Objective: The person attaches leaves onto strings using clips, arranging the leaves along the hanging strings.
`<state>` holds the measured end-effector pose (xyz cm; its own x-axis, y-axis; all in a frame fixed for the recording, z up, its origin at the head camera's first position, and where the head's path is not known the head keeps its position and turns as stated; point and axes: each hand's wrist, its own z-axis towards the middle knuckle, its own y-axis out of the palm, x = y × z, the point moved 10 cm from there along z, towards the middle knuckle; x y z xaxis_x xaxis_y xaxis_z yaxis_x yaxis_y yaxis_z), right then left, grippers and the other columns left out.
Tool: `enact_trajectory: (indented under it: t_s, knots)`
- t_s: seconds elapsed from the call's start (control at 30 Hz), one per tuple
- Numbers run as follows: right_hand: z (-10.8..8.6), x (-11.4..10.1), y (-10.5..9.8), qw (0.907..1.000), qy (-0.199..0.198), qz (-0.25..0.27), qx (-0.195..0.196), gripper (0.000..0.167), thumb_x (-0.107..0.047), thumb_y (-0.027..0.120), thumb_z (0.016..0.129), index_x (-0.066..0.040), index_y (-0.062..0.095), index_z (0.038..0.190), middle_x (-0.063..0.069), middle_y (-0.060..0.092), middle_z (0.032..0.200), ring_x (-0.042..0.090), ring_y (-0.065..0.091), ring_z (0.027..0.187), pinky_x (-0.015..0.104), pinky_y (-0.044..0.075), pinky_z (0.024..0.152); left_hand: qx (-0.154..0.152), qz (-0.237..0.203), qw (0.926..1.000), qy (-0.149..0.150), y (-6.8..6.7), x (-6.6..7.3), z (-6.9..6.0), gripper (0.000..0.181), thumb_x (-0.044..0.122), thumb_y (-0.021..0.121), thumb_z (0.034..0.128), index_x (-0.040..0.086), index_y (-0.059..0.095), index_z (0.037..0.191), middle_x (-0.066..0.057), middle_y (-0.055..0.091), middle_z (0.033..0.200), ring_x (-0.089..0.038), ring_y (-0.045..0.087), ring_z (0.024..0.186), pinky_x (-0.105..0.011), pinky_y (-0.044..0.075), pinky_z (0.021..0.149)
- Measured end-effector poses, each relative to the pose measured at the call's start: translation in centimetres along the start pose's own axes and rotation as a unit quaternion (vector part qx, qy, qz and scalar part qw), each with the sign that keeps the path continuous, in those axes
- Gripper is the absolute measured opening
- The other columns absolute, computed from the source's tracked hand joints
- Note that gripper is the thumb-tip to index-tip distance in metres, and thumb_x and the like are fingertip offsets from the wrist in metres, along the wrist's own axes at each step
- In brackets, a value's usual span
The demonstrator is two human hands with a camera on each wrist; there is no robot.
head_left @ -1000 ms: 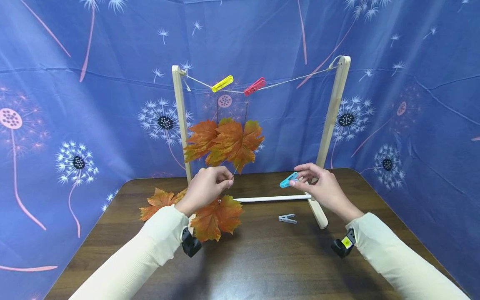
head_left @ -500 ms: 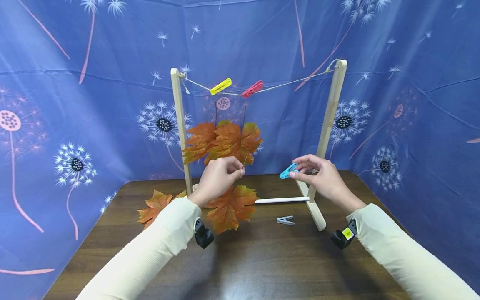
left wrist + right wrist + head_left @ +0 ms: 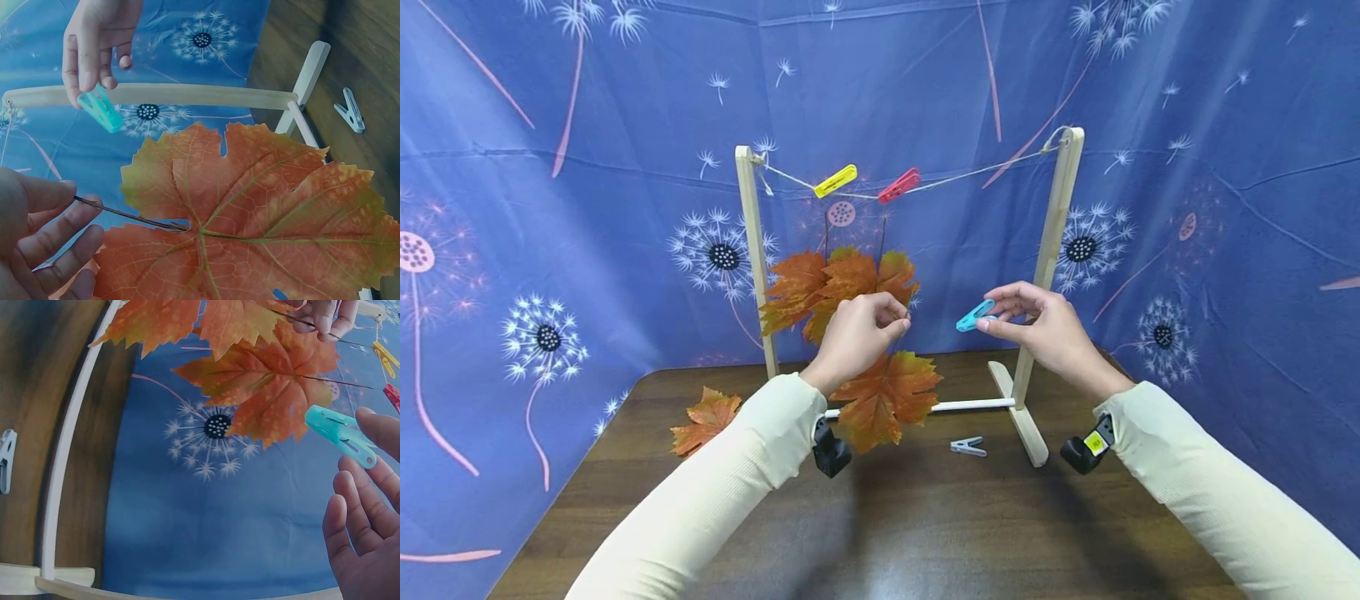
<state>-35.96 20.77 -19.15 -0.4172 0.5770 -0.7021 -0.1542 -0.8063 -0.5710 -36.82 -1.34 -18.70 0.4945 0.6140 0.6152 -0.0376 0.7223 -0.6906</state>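
Note:
My left hand pinches the thin brown stem of an orange maple leaf, which hangs below the fingers in front of the frame. My right hand holds a light-blue clothespin between thumb and fingers, to the right of the left hand. Above both hands a string runs across the wooden frame. A yellow clothespin and a red clothespin sit on it, and two orange leaves hang by their stems beneath them. My left hand partly covers those leaves in the head view.
A grey clothespin lies on the wooden table. Another orange leaf rests at the table's left. The frame's right post stands close behind my right hand, and a white bar joins the frame's feet.
My left hand has moved right and up, carrying the leaf with it. My right hand, still holding the light-blue clothespin, has risen slightly. The view has shifted a little.

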Motion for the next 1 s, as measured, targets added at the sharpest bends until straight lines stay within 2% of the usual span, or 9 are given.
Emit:
enact_trajectory:
  t_s: [0.3, 0.5, 0.57, 0.8, 1.0]
  knots:
    - [0.8, -0.4, -1.4, 0.9997, 0.002, 0.016, 0.016, 0.039, -0.025, 0.081, 0.089, -0.007, 0.069, 0.122, 0.005, 0.070, 0.098, 0.009, 0.063, 0.087, 0.021, 0.050, 0.071, 0.018, 0.020, 0.9996, 0.009, 0.1, 0.9, 1.3, 0.011, 0.020, 0.070, 0.0984, 0.011, 0.074, 0.103, 0.000, 0.075, 0.094, -0.016, 0.069, 0.085, -0.035, 0.054, 0.076]
    - [1.4, -0.9, -2.3, 0.9997, 0.013, 0.007, 0.019, 0.044, -0.032, 0.079, 0.091, -0.009, 0.067, 0.126, -0.005, 0.069, 0.098, 0.008, 0.060, 0.093, 0.022, 0.047, 0.073, 0.036, 0.012, 0.9992, 0.010, -0.4, 1.1, 2.2, 0.011, 0.020, 0.069, 0.0991, 0.011, 0.074, 0.103, -0.001, 0.075, 0.095, -0.016, 0.069, 0.084, -0.035, 0.054, 0.075]
    - [1.6, -1.3, -2.7, 0.9996, 0.010, 0.005, 0.026, 0.044, -0.033, 0.079, 0.091, -0.008, 0.068, 0.126, -0.004, 0.069, 0.099, 0.009, 0.060, 0.093, 0.023, 0.046, 0.074, 0.044, 0.008, 0.9990, 0.011, -0.7, 1.4, 2.5, 0.011, 0.019, 0.069, 0.0993, 0.011, 0.074, 0.104, -0.001, 0.075, 0.095, -0.016, 0.069, 0.085, -0.036, 0.054, 0.076]
    - [2.5, -2.9, -3.8, 0.9987, -0.002, -0.014, 0.049, 0.040, -0.037, 0.079, 0.091, -0.012, 0.070, 0.120, 0.002, 0.070, 0.102, 0.012, 0.061, 0.093, 0.027, 0.046, 0.076, 0.065, -0.002, 0.9974, 0.031, -1.9, 3.2, 3.7, 0.010, 0.020, 0.069, 0.0994, 0.012, 0.075, 0.102, -0.001, 0.075, 0.090, -0.016, 0.068, 0.082, -0.035, 0.053, 0.075]
    - [3.5, -4.3, -4.8, 0.9972, -0.025, 0.003, 0.071, 0.037, -0.031, 0.081, 0.089, -0.008, 0.072, 0.117, -0.007, 0.071, 0.094, 0.013, 0.062, 0.087, 0.023, 0.048, 0.070, 0.072, -0.004, 0.9967, 0.035, -2.2, 4.5, 4.8, 0.013, 0.022, 0.067, 0.1006, 0.013, 0.075, 0.105, -0.001, 0.075, 0.086, -0.015, 0.066, 0.073, -0.033, 0.048, 0.067]
